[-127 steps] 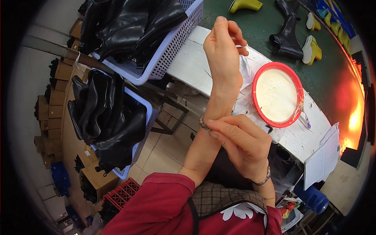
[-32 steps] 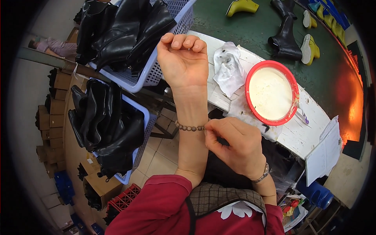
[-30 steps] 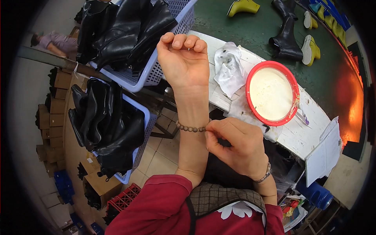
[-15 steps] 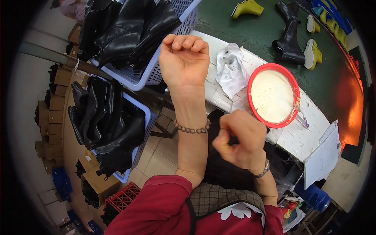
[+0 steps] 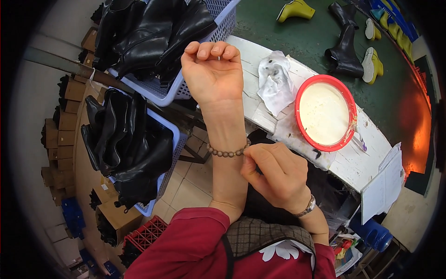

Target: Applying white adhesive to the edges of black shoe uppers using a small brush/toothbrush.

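Note:
My left hand [image 5: 213, 76] is raised palm up, its fingers loosely curled and holding nothing. A bracelet of brown beads [image 5: 225, 154] circles that wrist. At the bracelet's right side, my right hand [image 5: 278, 176] pinches the beads between thumb and forefinger; the exact contact is partly hidden by the fingers. A metal-banded watch [image 5: 308, 207] sits on my right wrist. To the right, a red tub [image 5: 298, 116] of creamy white stuff [image 5: 324, 114] stands on the white bench [image 5: 371, 160], beside a crumpled, stained white cloth [image 5: 275, 83].
Black boots [image 5: 144, 42] fill an upper lilac basket [image 5: 162, 101], and more boots [image 5: 130, 139] fill a lower basket [image 5: 178, 139]. Beyond the bench, a green surface [image 5: 260, 30] carries yellow boots [image 5: 296, 9] and a black boot [image 5: 346, 53]. Papers [image 5: 382, 188] hang at the bench's right end.
My right hand has moved left and slightly down, from beside the left forearm onto the bead bracelet. The left hand has shifted slightly left.

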`<state>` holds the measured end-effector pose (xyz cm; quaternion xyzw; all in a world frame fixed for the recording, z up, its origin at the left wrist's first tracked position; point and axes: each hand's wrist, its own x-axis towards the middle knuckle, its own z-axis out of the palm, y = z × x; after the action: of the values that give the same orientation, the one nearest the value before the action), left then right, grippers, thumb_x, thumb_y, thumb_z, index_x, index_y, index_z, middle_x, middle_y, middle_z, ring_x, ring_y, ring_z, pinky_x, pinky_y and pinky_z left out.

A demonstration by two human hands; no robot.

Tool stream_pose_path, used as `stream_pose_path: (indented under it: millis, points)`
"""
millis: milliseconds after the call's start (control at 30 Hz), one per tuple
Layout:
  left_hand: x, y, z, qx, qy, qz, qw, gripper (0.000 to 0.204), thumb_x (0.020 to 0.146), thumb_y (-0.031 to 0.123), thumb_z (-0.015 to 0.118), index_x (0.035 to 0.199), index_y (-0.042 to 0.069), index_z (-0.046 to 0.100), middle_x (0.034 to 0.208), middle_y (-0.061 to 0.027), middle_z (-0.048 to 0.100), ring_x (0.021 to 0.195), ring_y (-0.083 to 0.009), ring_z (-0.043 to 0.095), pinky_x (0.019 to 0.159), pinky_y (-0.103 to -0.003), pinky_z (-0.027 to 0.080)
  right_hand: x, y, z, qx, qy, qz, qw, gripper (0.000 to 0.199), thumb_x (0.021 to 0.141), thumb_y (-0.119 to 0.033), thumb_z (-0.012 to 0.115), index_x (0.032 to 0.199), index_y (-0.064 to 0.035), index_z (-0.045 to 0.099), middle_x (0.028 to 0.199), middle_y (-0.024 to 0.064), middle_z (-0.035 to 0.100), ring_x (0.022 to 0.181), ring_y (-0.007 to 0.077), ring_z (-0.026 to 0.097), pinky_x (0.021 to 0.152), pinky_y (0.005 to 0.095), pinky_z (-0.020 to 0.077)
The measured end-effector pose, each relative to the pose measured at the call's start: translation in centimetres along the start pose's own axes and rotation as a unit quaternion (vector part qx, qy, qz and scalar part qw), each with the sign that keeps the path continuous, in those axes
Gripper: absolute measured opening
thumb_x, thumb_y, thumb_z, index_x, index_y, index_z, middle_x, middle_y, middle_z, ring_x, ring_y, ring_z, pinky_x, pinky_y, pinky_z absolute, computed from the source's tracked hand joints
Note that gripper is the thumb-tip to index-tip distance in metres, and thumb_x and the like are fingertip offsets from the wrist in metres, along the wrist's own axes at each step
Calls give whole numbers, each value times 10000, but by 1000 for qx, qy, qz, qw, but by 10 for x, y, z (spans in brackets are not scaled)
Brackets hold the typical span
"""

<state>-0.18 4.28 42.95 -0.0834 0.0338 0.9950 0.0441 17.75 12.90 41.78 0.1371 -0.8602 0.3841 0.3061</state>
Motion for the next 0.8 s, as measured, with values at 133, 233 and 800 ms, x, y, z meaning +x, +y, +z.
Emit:
stream_pose_path:
  millis: [133,233,800]
  points:
    - [1,0,3,71,-30,86,993,207,1000,214,537,799,183,497,652,52,415,615,-137,384,575,-311,354,4,-8,4,-61,-30,22,997,268,703,62,720,955,-7,658,810,89,656,670,253,650,584,343,529]
    - [-1,-4,-6,103,-27,115,988,228,1019,248,536,808,192,471,645,49,376,605,-133,367,582,-305,335,-1,-4,9,-70,-38,33,996,263,717,59,691,959,-24,631,779,87,606,658,268,626,570,368,513]
    - [-2,-33,-4,-52,-10,-105,993,244,1035,231,485,801,185,535,652,53,425,640,-143,420,599,-299,370,1,11,-17,210,-6,123,970,110,892,-21,740,923,7,639,811,105,626,700,208,615,639,313,493]
